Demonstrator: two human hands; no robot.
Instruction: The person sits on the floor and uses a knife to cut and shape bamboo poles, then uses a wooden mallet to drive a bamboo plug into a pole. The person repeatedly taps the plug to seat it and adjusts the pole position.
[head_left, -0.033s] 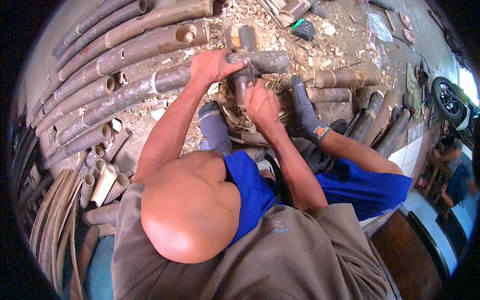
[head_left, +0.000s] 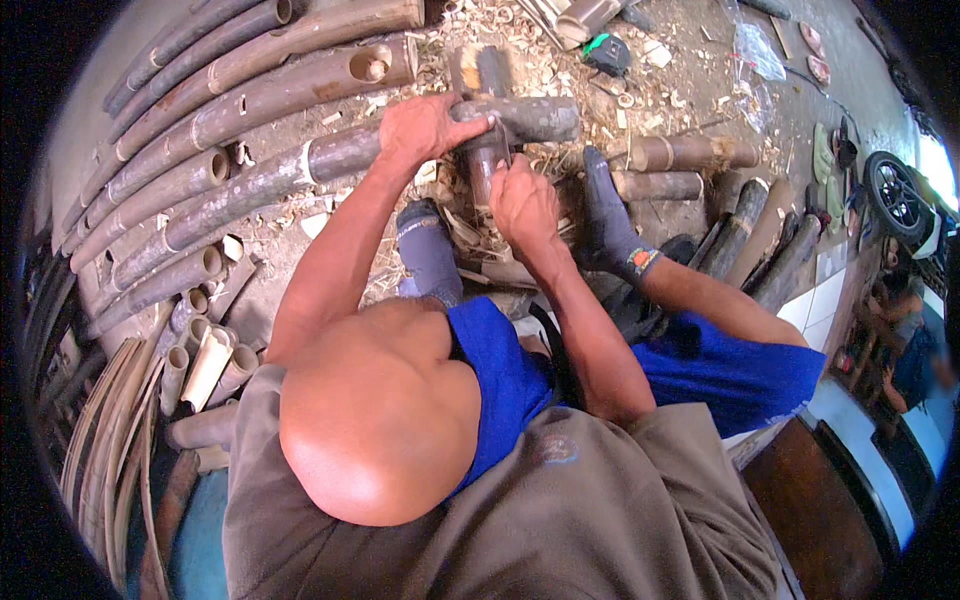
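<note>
A long mottled brown bamboo pole [head_left: 340,155] stretches from the left and ends right of my hands, crossing over a short bamboo support [head_left: 482,178]. My left hand [head_left: 422,130] grips the pole from above, its thumb stretched to the right along it. In my right hand [head_left: 524,203], just on the near side of the pole, is a thin-bladed hand tool [head_left: 503,147]. Its blade points up against the pole near my left thumb; the handle is hidden in my fist. My feet, in dark grey socks, flank the support.
Several bamboo poles [head_left: 290,90] lie side by side at the left. Short bamboo pieces [head_left: 690,153] rest on the right. Wood chips cover the floor beyond my hands, around a green-and-black tape measure [head_left: 607,54]. Split strips [head_left: 105,440] stand lower left. Another person [head_left: 905,335] sits far right.
The blade in my right hand has shifted very slightly against the pole. Both hands and the bamboo stay in nearly the same place.
</note>
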